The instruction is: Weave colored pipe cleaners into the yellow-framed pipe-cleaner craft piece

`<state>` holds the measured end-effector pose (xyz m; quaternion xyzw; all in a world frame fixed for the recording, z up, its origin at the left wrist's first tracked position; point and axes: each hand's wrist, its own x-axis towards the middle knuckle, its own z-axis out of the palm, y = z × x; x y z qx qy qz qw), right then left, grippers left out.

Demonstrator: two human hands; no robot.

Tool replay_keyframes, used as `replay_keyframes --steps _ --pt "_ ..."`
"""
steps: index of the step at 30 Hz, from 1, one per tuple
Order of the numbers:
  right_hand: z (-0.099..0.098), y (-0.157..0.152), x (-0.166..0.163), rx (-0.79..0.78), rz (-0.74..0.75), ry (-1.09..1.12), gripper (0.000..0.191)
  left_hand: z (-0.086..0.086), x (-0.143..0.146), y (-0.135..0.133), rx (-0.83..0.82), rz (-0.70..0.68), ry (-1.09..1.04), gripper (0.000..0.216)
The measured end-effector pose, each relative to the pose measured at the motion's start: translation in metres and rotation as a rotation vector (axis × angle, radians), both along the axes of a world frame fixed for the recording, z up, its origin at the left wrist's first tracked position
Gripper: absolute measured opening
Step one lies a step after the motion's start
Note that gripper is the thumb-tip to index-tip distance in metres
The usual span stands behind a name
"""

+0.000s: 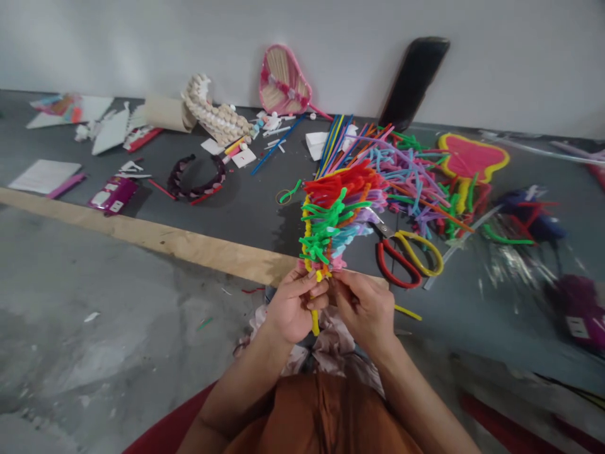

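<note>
In the head view, a craft piece made of pipe cleaners (326, 224) stands upright between my hands. Its rows are red, green, purple, blue and pink, and a yellow stem pokes out below. My left hand (295, 306) is closed around its base, near the stem. At the lower right edge of the piece, my right hand (363, 306) pinches with thumb and fingers; the exact bit between the fingertips is hidden. Scissors (399, 255) with one red and one yellow handle lie on the table, just right of the piece.
Loose pipe cleaners (406, 170) pile up behind the scissors. A phone (413, 82) leans on the wall, near a pink fan-shaped craft (285, 82). Further left are a dark headband (174, 180) and a purple packet (113, 195). A wooden strip (189, 243) edges the table (265, 208).
</note>
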<state>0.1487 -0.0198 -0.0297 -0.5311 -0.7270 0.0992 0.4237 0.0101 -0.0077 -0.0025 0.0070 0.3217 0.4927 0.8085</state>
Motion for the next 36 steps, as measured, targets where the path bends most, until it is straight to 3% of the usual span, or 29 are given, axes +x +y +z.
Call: replay_keyframes --steps 4,10,21,36 --pt "-0.002 -0.003 0.005 -0.049 -0.026 -0.012 0.016 0.002 -0.001 0.001 -0.009 0.015 -0.034 0.033" --pt "0.002 -0.012 0.009 -0.115 -0.013 0.037 0.011 0.004 0.002 0.007 0.028 0.118 0.121 0.026" --pt "0.006 -0.001 -0.004 -0.123 0.015 0.211 0.016 -0.004 0.007 0.003 0.066 0.063 0.148 0.027" --pt "0.008 0.001 0.005 -0.054 0.098 -0.067 0.022 -0.006 0.008 0.005 0.052 0.104 0.186 0.031"
